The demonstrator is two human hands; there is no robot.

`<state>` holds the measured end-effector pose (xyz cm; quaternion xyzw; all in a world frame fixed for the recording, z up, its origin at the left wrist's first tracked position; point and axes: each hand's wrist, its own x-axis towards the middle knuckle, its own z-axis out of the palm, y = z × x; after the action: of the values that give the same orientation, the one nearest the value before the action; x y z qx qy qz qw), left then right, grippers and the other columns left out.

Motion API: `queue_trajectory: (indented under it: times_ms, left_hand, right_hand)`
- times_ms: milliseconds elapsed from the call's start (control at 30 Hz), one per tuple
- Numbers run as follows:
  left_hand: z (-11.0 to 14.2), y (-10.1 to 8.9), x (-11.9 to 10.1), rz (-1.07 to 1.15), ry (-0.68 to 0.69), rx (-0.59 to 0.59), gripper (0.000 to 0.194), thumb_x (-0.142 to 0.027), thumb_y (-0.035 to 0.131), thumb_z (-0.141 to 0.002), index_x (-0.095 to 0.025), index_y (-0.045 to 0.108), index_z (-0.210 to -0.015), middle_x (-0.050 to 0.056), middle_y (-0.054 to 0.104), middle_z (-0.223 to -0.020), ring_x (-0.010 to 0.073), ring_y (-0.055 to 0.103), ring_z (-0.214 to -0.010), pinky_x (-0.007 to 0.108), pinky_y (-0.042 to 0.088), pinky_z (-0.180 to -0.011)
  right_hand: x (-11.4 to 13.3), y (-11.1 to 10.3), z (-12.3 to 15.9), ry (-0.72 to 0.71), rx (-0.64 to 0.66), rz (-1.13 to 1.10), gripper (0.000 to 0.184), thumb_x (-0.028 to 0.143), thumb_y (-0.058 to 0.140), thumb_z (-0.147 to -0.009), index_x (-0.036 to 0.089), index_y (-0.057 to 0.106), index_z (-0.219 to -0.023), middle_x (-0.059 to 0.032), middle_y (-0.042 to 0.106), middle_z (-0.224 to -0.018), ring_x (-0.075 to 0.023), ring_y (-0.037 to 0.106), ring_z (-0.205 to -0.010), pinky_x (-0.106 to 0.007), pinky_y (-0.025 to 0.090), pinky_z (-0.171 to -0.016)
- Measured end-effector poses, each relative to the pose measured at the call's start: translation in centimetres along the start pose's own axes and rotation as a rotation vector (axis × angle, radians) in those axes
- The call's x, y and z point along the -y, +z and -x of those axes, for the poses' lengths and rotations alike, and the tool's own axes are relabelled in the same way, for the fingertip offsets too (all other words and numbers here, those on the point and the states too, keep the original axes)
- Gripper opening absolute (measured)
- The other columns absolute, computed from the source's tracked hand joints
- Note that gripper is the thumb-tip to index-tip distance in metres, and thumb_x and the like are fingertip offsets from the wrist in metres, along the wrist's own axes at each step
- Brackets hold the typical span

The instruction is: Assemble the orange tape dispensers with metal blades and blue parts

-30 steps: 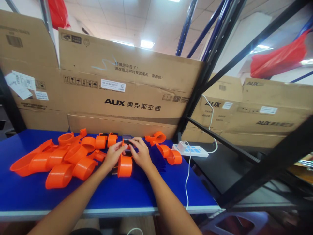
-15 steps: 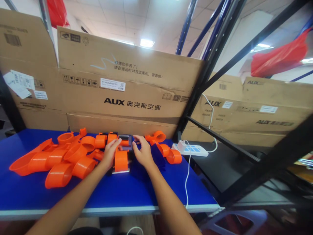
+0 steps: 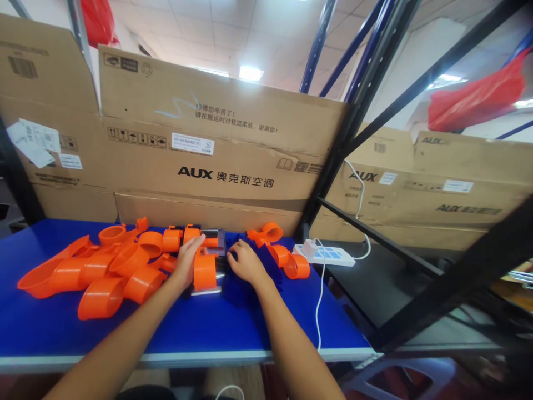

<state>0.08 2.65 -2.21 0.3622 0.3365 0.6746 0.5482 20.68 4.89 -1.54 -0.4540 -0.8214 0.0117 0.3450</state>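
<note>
My left hand (image 3: 189, 264) is closed against the left side of an orange plastic ring-shaped piece (image 3: 205, 272), its thumb and fingers near the top edge. A metallic strip shows under that piece. My right hand (image 3: 246, 263) has its fingers curled together just right of the piece, over dark blue parts (image 3: 266, 261); what the fingertips hold, if anything, is hidden. Behind the hands lies a dark rectangular frame (image 3: 222, 240) with an orange part in it. More orange rings (image 3: 171, 240) stand beside it on the left.
A heap of orange plastic pieces (image 3: 100, 297) covers the left of the blue table (image 3: 200, 333). Several orange rings (image 3: 297, 266) lie at the right. A white power strip (image 3: 325, 254) with a cable is at the right edge. Cardboard (image 3: 233, 150) stands behind; black shelf posts rise at the right.
My right hand has moved slightly down and toward me, and its fingers have curled in. The orange piece by my left hand has shifted slightly left.
</note>
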Motion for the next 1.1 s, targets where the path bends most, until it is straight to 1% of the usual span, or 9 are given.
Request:
queue_trajectory:
  times_ms: [100,200,367,500,633,700,767,933,1100]
  left_hand:
    - [-0.1,-0.1,0.1,-0.008,0.011,-0.003,0.043,-0.056,0.084,-0.070,-0.019,0.062,-0.070,-0.001,0.060,-0.060,0.0128,0.055,-0.053,0.026,0.048,-0.055]
    - [0.0,-0.2,0.1,-0.024,0.012,0.002,0.043,-0.056,0.083,-0.072,-0.019,0.063,-0.069,0.000,0.061,-0.061,0.0130,0.056,-0.054,0.025,0.047,-0.055]
    - [0.1,-0.2,0.1,-0.043,0.010,0.016,0.044,-0.057,0.083,-0.072,-0.018,0.063,-0.067,0.000,0.061,-0.061,0.0127,0.054,-0.052,0.026,0.044,-0.052]
    - [0.2,-0.1,0.0,-0.050,0.015,0.021,0.046,-0.059,0.083,-0.072,-0.018,0.062,-0.066,0.000,0.060,-0.060,0.0126,0.053,-0.051,0.025,0.043,-0.051]
    - [0.4,0.0,-0.2,-0.057,0.016,0.030,0.046,-0.058,0.083,-0.072,-0.017,0.063,-0.066,0.000,0.060,-0.060,0.0123,0.053,-0.051,0.025,0.043,-0.052]
    - [0.5,0.0,-0.3,-0.055,0.017,0.031,0.046,-0.058,0.083,-0.072,-0.018,0.062,-0.066,0.000,0.060,-0.060,0.0126,0.053,-0.052,0.025,0.044,-0.053]
    - [0.5,0.1,-0.3,-0.055,0.018,0.031,0.045,-0.058,0.082,-0.073,-0.018,0.062,-0.066,0.000,0.059,-0.060,0.0128,0.054,-0.052,0.025,0.044,-0.053]
    - [0.3,0.0,-0.1,-0.061,0.021,0.017,0.045,-0.057,0.082,-0.073,-0.017,0.063,-0.066,0.000,0.061,-0.061,0.0127,0.054,-0.053,0.025,0.043,-0.054]
    - [0.3,0.0,-0.1,-0.054,0.015,0.015,0.043,-0.055,0.084,-0.072,-0.017,0.064,-0.068,0.000,0.062,-0.062,0.0124,0.054,-0.053,0.025,0.043,-0.054]
  right_hand:
    - [0.2,0.0,0.3,-0.001,0.091,0.062,0.024,0.033,0.068,-0.093,0.022,0.072,-0.072,-0.0099,0.071,-0.081,-0.0246,0.068,-0.090,-0.033,0.053,-0.085]
    - [0.4,-0.2,0.4,0.022,0.155,0.122,0.032,0.039,0.066,-0.096,0.022,0.073,-0.070,-0.0105,0.072,-0.078,-0.0246,0.068,-0.086,-0.032,0.052,-0.083]
    - [0.6,-0.5,0.0,0.078,0.239,0.225,0.036,0.041,0.057,-0.101,0.018,0.078,-0.081,-0.0146,0.076,-0.089,-0.0265,0.068,-0.094,-0.033,0.048,-0.086]
    - [1.0,-0.8,-0.2,0.116,0.284,0.289,0.039,0.041,0.051,-0.103,0.016,0.078,-0.090,-0.0180,0.076,-0.101,-0.0303,0.064,-0.105,-0.038,0.042,-0.092]
    - [1.3,-1.0,-0.1,0.150,0.312,0.323,0.039,0.045,0.049,-0.103,0.018,0.077,-0.101,-0.0174,0.076,-0.107,-0.0326,0.059,-0.110,-0.042,0.038,-0.095]
    - [1.4,-1.1,0.0,0.157,0.319,0.329,0.038,0.046,0.049,-0.104,0.019,0.076,-0.108,-0.0162,0.076,-0.107,-0.0324,0.058,-0.110,-0.043,0.037,-0.095]
    - [1.4,-1.2,0.0,0.152,0.329,0.328,0.037,0.047,0.050,-0.103,0.021,0.076,-0.109,-0.0149,0.076,-0.107,-0.0317,0.057,-0.109,-0.042,0.036,-0.093]
    - [1.4,-1.1,0.0,0.126,0.334,0.316,0.037,0.044,0.051,-0.103,0.021,0.079,-0.094,-0.0142,0.076,-0.100,-0.0305,0.058,-0.104,-0.040,0.036,-0.090]
    - [1.3,-0.8,0.1,0.120,0.285,0.283,0.038,0.039,0.051,-0.103,0.019,0.078,-0.084,-0.0154,0.074,-0.099,-0.0300,0.058,-0.102,-0.040,0.038,-0.089]
